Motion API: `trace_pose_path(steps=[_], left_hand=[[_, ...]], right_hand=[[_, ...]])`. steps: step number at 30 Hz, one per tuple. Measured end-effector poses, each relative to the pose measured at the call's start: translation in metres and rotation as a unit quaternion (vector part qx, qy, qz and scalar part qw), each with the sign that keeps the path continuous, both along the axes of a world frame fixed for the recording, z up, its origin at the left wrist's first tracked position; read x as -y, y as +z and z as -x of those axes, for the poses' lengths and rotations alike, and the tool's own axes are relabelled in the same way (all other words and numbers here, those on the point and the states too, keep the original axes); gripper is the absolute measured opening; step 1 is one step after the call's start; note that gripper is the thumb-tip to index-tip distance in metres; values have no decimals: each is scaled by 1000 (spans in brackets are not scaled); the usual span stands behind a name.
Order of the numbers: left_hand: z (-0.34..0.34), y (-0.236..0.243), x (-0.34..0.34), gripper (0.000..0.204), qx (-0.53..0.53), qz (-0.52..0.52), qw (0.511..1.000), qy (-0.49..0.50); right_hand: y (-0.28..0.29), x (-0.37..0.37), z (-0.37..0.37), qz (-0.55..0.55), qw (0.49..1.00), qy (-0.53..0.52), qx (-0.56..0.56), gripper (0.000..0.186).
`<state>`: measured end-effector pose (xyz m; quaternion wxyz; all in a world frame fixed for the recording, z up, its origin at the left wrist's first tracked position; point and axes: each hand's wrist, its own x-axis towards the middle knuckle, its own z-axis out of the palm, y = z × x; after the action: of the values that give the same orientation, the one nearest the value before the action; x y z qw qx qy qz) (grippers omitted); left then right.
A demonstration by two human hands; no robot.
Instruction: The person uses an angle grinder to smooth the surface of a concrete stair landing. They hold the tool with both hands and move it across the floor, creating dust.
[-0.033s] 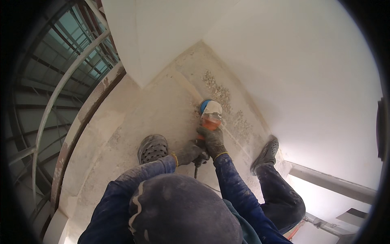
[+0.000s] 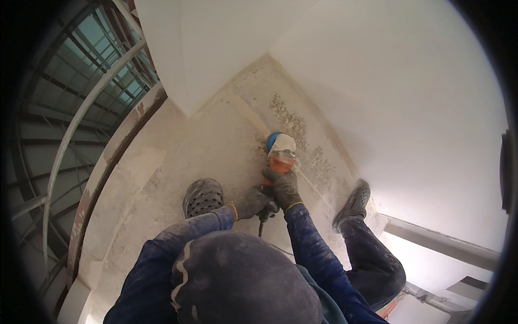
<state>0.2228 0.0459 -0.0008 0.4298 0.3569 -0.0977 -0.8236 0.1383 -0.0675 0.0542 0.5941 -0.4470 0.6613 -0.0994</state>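
Observation:
An orange angle grinder [image 2: 282, 161] with a pale, dust-coated head and a blue edge at its disc rests against the dusty floor [image 2: 178, 156]. Round the grinder's body is my right hand [image 2: 285, 189], in a grey work glove with a yellow cuff. My left hand [image 2: 251, 203], gloved alike, closes on the rear end of the tool; its fingertips are partly hidden. A dark cord [image 2: 261, 229] runs back from the grinder toward me. The disc's underside is out of sight.
Rough chipped patches [image 2: 291, 121] mark the floor beside the grinder. White walls [image 2: 410, 97] meet in the far corner. My clog-style shoes [image 2: 203, 197] stand on either side. At the left, a curved ledge [image 2: 116, 143] borders a drop with a metal railing [image 2: 81, 113].

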Motion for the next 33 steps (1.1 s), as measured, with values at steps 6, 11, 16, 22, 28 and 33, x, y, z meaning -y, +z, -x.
trace_pose_path(steps=[6,11,16,22,28,33], left_hand=[[6,-4,9,22,15,6,1000,13],[4,-7,8,23,27,7,999,47],[-4,-9,5,20,-3,30,998,64],[2,-7,5,25,35,-8,999,-19],[2,-2,4,20,18,8,1000,-2],[-6,-4,6,20,35,34,999,6]], right_hand=[[5,7,2,5,1000,-5,22,46],[10,10,-11,-9,999,11,28,42],[9,11,-19,-26,1000,13,13,44],[10,5,-5,8,999,17,-26,50],[7,2,0,20,1000,-9,8,44],[9,5,-10,4,999,20,32,47]])
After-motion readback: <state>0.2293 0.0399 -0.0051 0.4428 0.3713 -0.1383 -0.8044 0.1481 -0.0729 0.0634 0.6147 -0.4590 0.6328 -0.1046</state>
